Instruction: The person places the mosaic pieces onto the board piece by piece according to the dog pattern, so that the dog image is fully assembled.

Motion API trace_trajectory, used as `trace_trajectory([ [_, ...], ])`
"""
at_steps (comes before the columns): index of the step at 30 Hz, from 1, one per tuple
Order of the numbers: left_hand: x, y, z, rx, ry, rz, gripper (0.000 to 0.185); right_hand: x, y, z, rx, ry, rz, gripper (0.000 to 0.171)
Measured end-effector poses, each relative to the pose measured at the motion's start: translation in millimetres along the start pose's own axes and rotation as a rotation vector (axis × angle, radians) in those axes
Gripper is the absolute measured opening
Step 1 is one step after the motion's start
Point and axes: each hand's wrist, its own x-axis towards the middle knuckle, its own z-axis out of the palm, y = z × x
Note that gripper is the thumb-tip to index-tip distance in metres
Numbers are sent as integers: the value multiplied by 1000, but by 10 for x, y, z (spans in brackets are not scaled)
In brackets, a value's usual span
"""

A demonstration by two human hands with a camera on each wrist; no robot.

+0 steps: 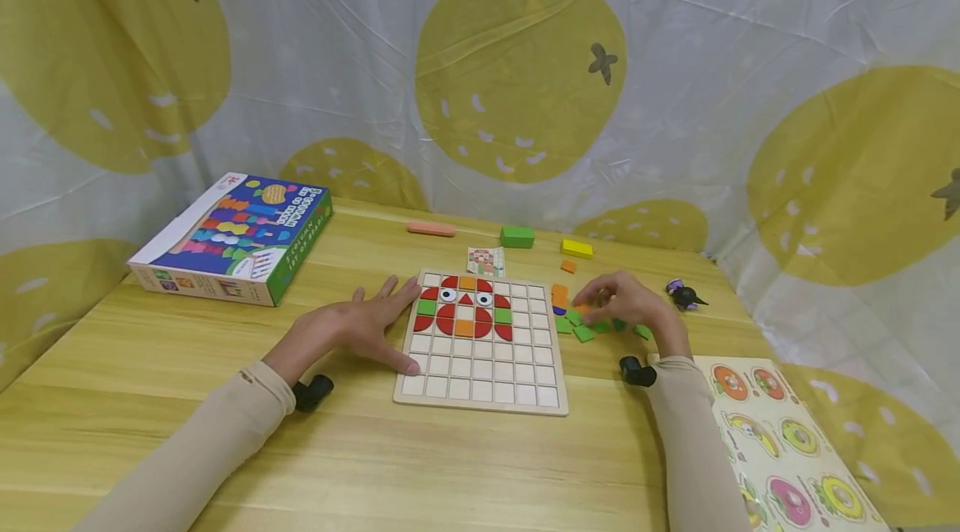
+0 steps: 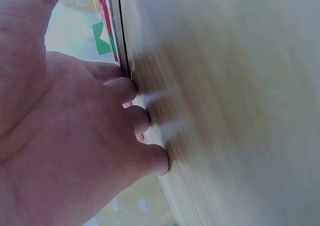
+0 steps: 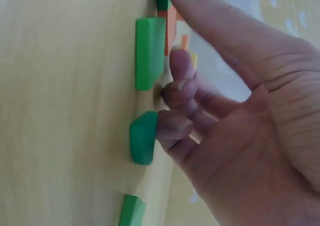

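Note:
In the head view my left hand (image 1: 369, 325) lies at the left edge of a wooden grid board (image 1: 480, 394), fingers spread, with thumb and fingertips touching its rim. Red, green and orange tiles and two eye tiles (image 1: 447, 295) form a face in the board's upper left part. My right hand (image 1: 626, 301) is right of the board, fingers bent over a loose pile of green tiles (image 1: 582, 333). An orange tile (image 1: 582, 309) shows at its fingertips; whether they pinch it is unclear. In the right wrist view, green pieces (image 3: 150, 54) lie beside the curled fingers.
A small picture card (image 1: 486, 261) lies behind the board. Further back are a pink stick (image 1: 431, 229), a green block (image 1: 517, 237) and a yellow block (image 1: 577, 248). A toy box (image 1: 232, 236) stands left; a fruit puzzle board (image 1: 787, 440) lies right. A dark figurine (image 1: 684, 295) sits far right.

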Motion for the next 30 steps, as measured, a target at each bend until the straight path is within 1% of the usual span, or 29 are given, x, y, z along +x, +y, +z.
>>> trace_trajectory([
  [4,0,-3,-4,1,3,2,131,4,23,0,54,-51,-40,26],
  [7,1,-3,-7,2,5,3,131,-3,22,-9,49,-62,-43,24],
  [13,3,6,-16,4,8,4,130,-7,-18,-10,61,-73,-23,21],
  [21,-5,1,-17,8,12,-1,130,1,18,-18,45,-83,-12,28],
  [24,-2,-4,1,4,11,-4,131,5,17,-10,46,-95,15,28],
  [30,10,-1,22,0,11,-3,131,7,-31,9,27,-90,111,24],
])
